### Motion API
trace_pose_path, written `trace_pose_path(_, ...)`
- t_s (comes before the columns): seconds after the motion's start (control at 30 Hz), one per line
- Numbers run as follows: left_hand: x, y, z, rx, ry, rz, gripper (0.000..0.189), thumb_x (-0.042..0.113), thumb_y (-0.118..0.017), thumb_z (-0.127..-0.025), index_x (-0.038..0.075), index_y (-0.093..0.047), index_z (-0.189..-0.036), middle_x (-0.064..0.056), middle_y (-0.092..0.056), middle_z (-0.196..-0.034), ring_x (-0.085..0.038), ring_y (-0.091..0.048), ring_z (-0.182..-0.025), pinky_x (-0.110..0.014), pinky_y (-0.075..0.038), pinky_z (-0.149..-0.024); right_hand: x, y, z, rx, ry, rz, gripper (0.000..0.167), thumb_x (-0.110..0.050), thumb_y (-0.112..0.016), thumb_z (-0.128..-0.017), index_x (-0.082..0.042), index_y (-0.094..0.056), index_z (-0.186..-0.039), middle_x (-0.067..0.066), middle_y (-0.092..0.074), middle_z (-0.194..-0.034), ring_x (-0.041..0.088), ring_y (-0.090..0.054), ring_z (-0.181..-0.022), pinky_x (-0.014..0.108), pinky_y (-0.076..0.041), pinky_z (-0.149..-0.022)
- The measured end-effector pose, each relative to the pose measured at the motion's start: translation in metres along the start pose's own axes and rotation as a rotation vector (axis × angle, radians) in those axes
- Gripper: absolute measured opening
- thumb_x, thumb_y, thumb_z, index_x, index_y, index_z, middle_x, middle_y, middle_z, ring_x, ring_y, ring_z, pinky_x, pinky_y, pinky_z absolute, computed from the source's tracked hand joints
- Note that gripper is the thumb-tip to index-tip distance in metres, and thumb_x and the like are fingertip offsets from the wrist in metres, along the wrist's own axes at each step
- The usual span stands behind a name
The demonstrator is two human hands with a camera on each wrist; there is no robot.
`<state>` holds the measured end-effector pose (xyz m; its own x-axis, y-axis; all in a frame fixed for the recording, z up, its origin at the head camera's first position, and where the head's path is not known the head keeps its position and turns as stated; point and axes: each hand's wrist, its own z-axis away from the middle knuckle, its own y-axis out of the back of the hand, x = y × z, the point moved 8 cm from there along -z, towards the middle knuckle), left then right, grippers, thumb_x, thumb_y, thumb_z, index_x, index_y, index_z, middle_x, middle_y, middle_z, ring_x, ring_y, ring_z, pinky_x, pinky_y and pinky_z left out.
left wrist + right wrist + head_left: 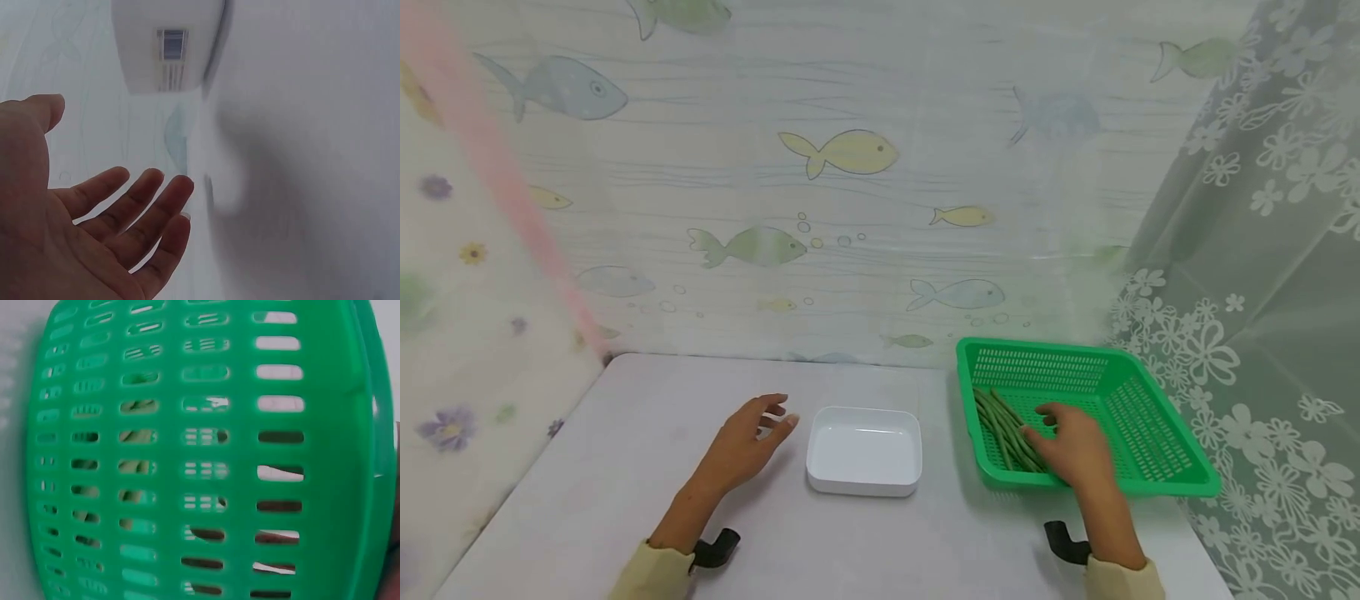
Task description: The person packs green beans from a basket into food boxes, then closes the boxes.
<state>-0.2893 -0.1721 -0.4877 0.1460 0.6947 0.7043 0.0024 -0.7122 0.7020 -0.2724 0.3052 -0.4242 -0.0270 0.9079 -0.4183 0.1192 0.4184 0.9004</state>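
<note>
A bundle of green beans (pixel 1006 429) lies along the left side of a green plastic basket (pixel 1176 479). My right hand (pixel 1075 442) reaches over the basket's near rim, its thumb and fingers spread at the right edge of the beans and gripping nothing. In the right wrist view the slotted basket wall (pixel 169 450) hides most of that hand. My left hand (pixel 752 437) hovers above the table just left of a shallow white dish (pixel 865 487), holding nothing. The left wrist view shows its fingers (pixel 150 200) relaxed and apart, with the dish (pixel 140 69) beyond them.
A white cloth covers the table (pixel 760 550). Behind it hangs a fish-print curtain (pixel 850 250). A sheer flowered curtain (pixel 1262 375) borders the right side, close to the basket. Black wrist mounts (pixel 717 548) stick out from both sleeves.
</note>
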Motion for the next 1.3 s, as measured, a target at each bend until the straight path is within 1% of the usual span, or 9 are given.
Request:
trace_pose_path(0.23, 0.018, -0.024, -0.004, -0.062, -0.013, 0.042, 0.063, 0.053, -0.062, -0.106, 0.015, -0.053, -0.154, -0.007, -0.064, -0.137, -0.028, -0.066, -0.123, -0.054, -0.054, -0.1, -0.01, -0.004, -0.004, -0.014, 0.021, 0.009, 0.043, -0.022, -0.08, -0.095, 0.005, -0.071, -0.127, 0.028, -0.073, -0.117, 0.043, -0.07, -0.099, 0.059, -0.056, -0.08)
trace_pose_path(0.37, 0.022, -0.034, -0.005, -0.077, -0.017, 0.049, 0.061, 0.05, -0.066, -0.104, 0.016, -0.054, -0.154, -0.005, -0.064, -0.136, -0.025, -0.066, -0.121, -0.051, -0.055, -0.099, -0.016, -0.009, -0.008, -0.039, 0.011, 0.016, 0.04, -0.022, -0.08, -0.095, 0.003, -0.072, -0.125, 0.026, -0.074, -0.116, 0.042, -0.071, -0.099, 0.058, -0.057, -0.08)
trace_pose_path(0.53, 0.024, -0.041, -0.006, -0.072, -0.04, 0.062, 0.056, 0.043, -0.068, -0.105, 0.014, -0.056, -0.151, -0.006, -0.064, -0.132, -0.022, -0.065, -0.116, -0.047, -0.055, -0.096, -0.019, -0.015, -0.012, -0.077, -0.011, 0.017, 0.038, -0.021, -0.079, -0.095, 0.003, -0.074, -0.124, 0.024, -0.074, -0.115, 0.043, -0.07, -0.101, 0.059, -0.056, -0.082)
trace_pose_path(0.67, 0.025, -0.044, -0.007, -0.056, -0.057, 0.076, 0.051, 0.039, -0.069, -0.105, 0.013, -0.059, -0.148, -0.006, -0.064, -0.128, -0.021, -0.064, -0.111, -0.044, -0.054, -0.093, -0.023, -0.019, -0.017, -0.096, -0.009, 0.025, 0.037, -0.02, -0.08, -0.094, 0.004, -0.074, -0.122, 0.02, -0.076, -0.107, 0.037, -0.071, -0.094, 0.056, -0.057, -0.079)
trace_pose_path(0.77, 0.023, -0.047, -0.009, -0.046, -0.066, 0.096, 0.049, 0.038, -0.068, -0.106, 0.013, -0.061, -0.147, -0.006, -0.064, -0.127, -0.02, -0.063, -0.108, -0.043, -0.053, -0.092, -0.023, -0.022, -0.021, -0.117, -0.014, 0.042, 0.036, -0.018, -0.081, -0.093, 0.004, -0.074, -0.12, 0.017, -0.076, -0.102, 0.033, -0.071, -0.089, 0.054, -0.057, -0.075)
trace_pose_path(0.87, 0.018, -0.05, -0.011, -0.038, -0.075, 0.12, 0.048, 0.039, -0.067, -0.106, 0.013, -0.062, -0.146, -0.005, -0.065, -0.125, -0.018, -0.062, -0.107, -0.044, -0.053, -0.094, -0.021, -0.027, -0.025, -0.145, -0.027, 0.06, 0.034, -0.018, -0.079, -0.093, 0.005, -0.074, -0.118, 0.017, -0.076, -0.1, 0.031, -0.071, -0.086, 0.053, -0.058, -0.074)
trace_pose_path(1.1, 0.002, -0.057, -0.014, -0.086, -0.045, 0.19, 0.049, 0.042, -0.064, -0.108, 0.011, -0.061, -0.146, -0.002, -0.066, -0.127, -0.014, -0.06, -0.106, -0.039, -0.051, -0.096, -0.018, -0.038, -0.03, -0.193, -0.024, 0.105, 0.031, -0.019, -0.08, -0.094, 0.006, -0.074, -0.109, 0.02, -0.075, -0.1, 0.033, -0.07, -0.087, 0.053, -0.058, -0.076)
trace_pose_path(1.17, 0.0, -0.058, -0.015, -0.095, -0.044, 0.2, 0.05, 0.042, -0.064, -0.107, 0.009, -0.061, -0.145, -0.003, -0.066, -0.128, -0.015, -0.06, -0.106, -0.039, -0.051, -0.096, -0.018, -0.04, -0.031, -0.201, -0.026, 0.114, 0.029, -0.019, -0.08, -0.093, 0.006, -0.073, -0.106, 0.02, -0.074, -0.098, 0.032, -0.068, -0.084, 0.052, -0.057, -0.074)
trace_pose_path(1.3, -0.005, -0.058, -0.015, -0.099, -0.032, 0.209, 0.048, 0.041, -0.066, -0.107, 0.009, -0.062, -0.143, -0.002, -0.066, -0.126, -0.014, -0.06, -0.105, -0.038, -0.05, -0.096, -0.021, -0.042, -0.032, -0.216, -0.027, 0.128, 0.024, -0.018, -0.081, -0.093, 0.003, -0.072, -0.097, 0.014, -0.072, -0.088, 0.026, -0.065, -0.075, 0.047, -0.056, -0.069)
